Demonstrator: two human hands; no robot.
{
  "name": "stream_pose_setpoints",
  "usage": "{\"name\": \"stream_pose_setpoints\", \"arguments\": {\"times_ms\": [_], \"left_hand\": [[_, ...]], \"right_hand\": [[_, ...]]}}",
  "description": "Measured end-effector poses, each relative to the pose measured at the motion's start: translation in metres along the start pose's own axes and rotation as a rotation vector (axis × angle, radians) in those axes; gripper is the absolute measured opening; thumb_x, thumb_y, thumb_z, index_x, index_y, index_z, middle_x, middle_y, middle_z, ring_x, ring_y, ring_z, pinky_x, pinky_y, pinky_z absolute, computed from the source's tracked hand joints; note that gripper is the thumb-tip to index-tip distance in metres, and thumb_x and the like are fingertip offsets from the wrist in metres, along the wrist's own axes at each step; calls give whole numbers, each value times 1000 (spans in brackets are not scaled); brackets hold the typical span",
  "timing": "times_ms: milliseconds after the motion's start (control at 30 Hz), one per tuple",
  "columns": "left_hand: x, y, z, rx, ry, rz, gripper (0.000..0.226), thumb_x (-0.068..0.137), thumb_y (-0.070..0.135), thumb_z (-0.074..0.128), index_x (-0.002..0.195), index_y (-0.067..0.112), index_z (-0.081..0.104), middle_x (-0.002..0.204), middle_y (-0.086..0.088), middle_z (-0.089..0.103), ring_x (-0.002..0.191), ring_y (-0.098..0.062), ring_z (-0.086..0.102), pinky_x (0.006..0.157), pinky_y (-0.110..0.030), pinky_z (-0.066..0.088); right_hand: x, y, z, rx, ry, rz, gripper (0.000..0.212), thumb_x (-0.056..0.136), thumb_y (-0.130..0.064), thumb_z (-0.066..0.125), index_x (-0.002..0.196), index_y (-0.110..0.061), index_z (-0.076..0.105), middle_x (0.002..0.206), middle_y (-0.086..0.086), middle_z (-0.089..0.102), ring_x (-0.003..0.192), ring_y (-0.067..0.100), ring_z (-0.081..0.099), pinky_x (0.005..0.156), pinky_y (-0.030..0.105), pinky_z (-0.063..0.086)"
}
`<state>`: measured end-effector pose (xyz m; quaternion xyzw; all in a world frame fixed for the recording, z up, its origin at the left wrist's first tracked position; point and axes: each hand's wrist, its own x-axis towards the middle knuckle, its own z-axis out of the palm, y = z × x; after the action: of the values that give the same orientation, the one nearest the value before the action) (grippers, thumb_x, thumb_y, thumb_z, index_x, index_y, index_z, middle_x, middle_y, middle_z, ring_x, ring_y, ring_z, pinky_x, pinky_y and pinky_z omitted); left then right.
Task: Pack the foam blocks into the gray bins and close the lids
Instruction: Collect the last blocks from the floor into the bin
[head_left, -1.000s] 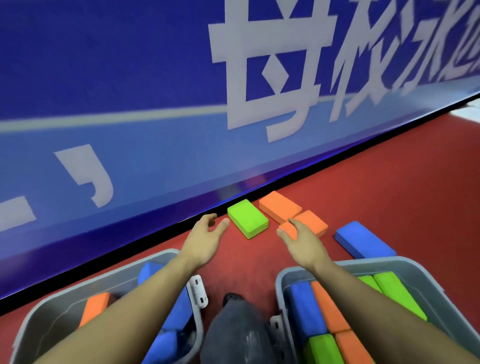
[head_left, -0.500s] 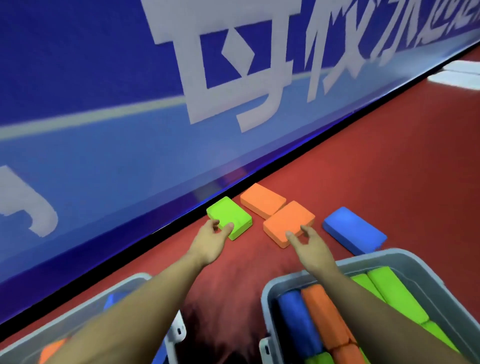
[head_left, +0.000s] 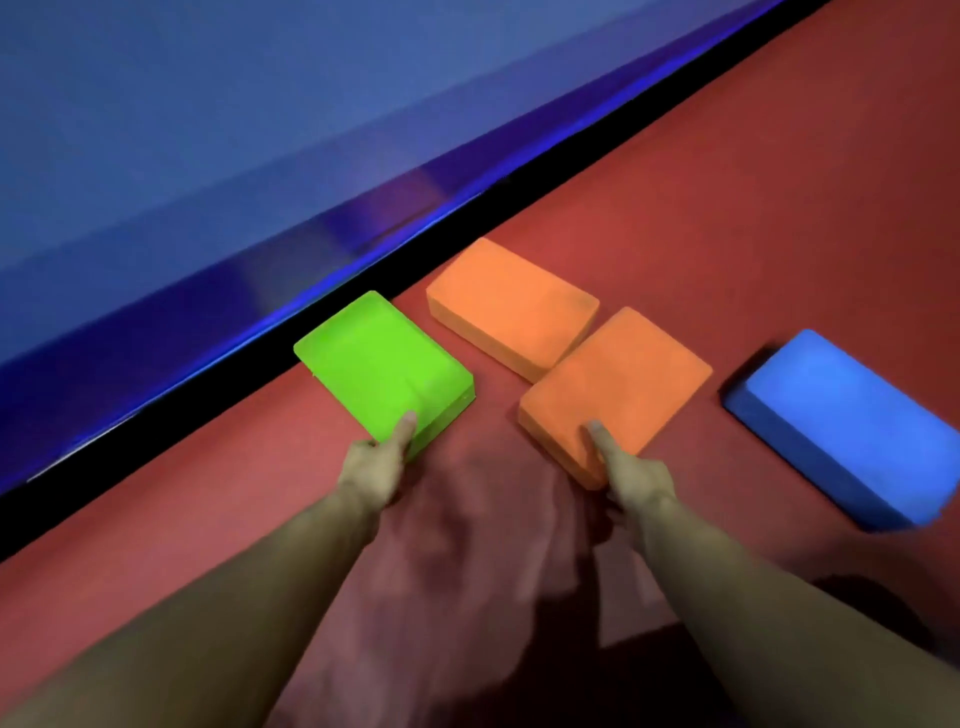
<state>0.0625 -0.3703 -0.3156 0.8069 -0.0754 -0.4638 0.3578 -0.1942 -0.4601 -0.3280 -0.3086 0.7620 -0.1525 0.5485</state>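
A green foam block (head_left: 382, 366) lies on the red floor close to the wall. My left hand (head_left: 376, 470) grips its near corner, thumb on top. To its right a near orange foam block (head_left: 615, 392) leans on a far orange block (head_left: 511, 306). My right hand (head_left: 631, 473) grips the near orange block's front corner, thumb on top. A blue foam block (head_left: 852, 423) lies further right, untouched. The gray bins are out of view.
A blue banner wall (head_left: 260, 130) with a black base strip (head_left: 208, 405) runs diagonally behind the blocks. Red floor (head_left: 727, 182) stretches to the right and toward me.
The view has moved forward and down, so the gray bins have dropped out of sight. Both hands have reached the blocks and closed on the green and the near orange one.
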Motion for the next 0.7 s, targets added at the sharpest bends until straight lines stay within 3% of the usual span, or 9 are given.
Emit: {"name": "stream_pose_setpoints", "arguments": {"times_ms": [33,100,200,300,367,467,567,633,700], "left_hand": [[10,-2,5,-63,-20,-52,81,73,75,70,111,3,68,86,-10,70,62,-22,60,64,-39,57],[29,-9,14,-180,-73,-101,96,64,80,71,112,-3,66,79,-18,67,37,-17,48,37,-23,38],[43,-14,25,-315,-35,-137,83,78,63,74,118,-9,64,74,-18,61,29,-16,45,31,-17,31],[33,-8,27,-394,-65,-162,67,80,49,79,118,-4,65,83,-17,65,37,-17,51,32,-18,34],[21,-2,25,-419,-52,-159,53,82,40,80,113,1,63,79,-15,64,33,-16,53,32,-20,36],[11,-4,19,-438,38,-114,62,79,29,85,121,-6,56,82,-19,66,40,-19,62,36,-24,44],[-3,-10,3,-378,237,-6,90,62,44,92,126,2,45,105,-19,68,75,-25,69,59,-38,56],[-9,-16,-13,-305,296,96,105,48,65,89,124,5,49,109,-20,68,87,-33,68,80,-52,57],[-25,-13,-30,-296,329,200,107,45,70,86,123,6,52,109,-19,70,97,-37,69,88,-54,55]], "right_hand": [[10,3,6,60,5,32,119,31,-86,73,117,-3,65,108,11,71,99,34,69,95,51,56],[17,2,16,157,30,76,118,27,-82,77,116,-5,64,107,9,71,96,33,69,94,51,57],[13,-4,23,220,37,103,99,37,-74,85,107,-8,63,101,9,71,90,31,69,89,49,58],[8,-2,24,275,39,126,61,62,-56,90,88,-12,58,93,7,68,76,24,65,67,42,54],[4,-1,24,302,67,128,59,63,-55,91,84,-15,53,93,6,65,75,22,64,69,43,57],[-14,3,24,339,112,98,76,49,-60,95,94,-15,53,104,5,62,80,21,67,81,47,62],[-31,16,20,301,143,38,119,21,-78,89,116,-22,43,108,1,60,100,28,67,95,49,56],[-41,25,14,295,121,-15,117,24,-77,89,117,-25,40,105,-4,59,104,29,65,100,50,53],[-57,23,11,278,106,-78,116,29,-74,89,122,-25,40,106,-6,60,106,28,65,100,49,53]]}}
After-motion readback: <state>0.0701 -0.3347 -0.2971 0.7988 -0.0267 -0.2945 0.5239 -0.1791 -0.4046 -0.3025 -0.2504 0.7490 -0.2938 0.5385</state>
